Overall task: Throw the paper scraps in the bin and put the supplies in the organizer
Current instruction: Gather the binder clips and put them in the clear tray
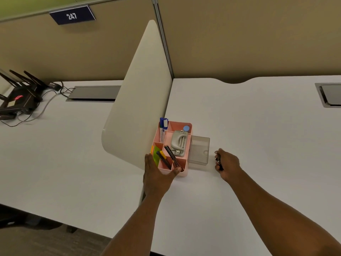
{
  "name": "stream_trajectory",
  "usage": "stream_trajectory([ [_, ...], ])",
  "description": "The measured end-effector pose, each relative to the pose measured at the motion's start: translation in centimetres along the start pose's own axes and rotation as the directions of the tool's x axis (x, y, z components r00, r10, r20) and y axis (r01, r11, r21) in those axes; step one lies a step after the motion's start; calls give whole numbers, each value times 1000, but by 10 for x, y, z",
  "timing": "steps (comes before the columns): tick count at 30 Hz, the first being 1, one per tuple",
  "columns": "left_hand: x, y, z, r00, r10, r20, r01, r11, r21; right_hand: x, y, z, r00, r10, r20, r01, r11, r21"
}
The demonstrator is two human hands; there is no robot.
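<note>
Bracing the light, stiff organizer (172, 145), left hand (156, 174) spreads its fingers against the near end; right hand (227, 165) curls round small dark clips (218, 162), likely slippery.

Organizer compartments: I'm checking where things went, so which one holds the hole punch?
The large middle compartment holds the grey hole punch; the blue-capped markers stand in the narrow far-left one.

1 pink plastic compartment organizer (185, 173) w/ 1 clear grey pull-out drawer (200, 151). Inside: 2 blue-capped white markers (162, 129), 1 grey metal hole punch (178, 143), 1 round light-blue item (186, 128), 2 dark pencils (170, 154), 1 yellow-and-black utility knife (164, 158), 1 stack of green/orange sticky notes (156, 157). 2 hands: left hand (156, 177), right hand (227, 166). 1 black router (18, 97) w/ several antennas. 1 navy "247" sign (72, 15). 2 grey desk cable hatches (94, 93).
</note>
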State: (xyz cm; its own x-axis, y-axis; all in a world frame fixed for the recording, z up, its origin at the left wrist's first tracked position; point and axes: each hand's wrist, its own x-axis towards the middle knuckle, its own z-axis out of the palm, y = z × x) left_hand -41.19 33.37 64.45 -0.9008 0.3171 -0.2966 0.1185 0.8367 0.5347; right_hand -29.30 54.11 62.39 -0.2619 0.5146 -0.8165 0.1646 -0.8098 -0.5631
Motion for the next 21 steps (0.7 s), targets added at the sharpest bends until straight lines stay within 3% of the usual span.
stream_trajectory([
  [2,-1,0,0,1000,6,2,-6,1000,-9,-7,-8,4,988,-125,-89,130,990,60],
  [5,0,-1,0,1000,7,-4,-7,1000,-14,-23,-21,20,976,-215,-41,219,964,153],
  [11,1,-2,0,1000,11,-9,-11,1000,-16,-33,-30,53,982,-125,140,83,957,277],
  [21,1,-3,2,1000,13,-19,-13,1000,24,-36,-19,67,981,-109,162,83,984,158],
])
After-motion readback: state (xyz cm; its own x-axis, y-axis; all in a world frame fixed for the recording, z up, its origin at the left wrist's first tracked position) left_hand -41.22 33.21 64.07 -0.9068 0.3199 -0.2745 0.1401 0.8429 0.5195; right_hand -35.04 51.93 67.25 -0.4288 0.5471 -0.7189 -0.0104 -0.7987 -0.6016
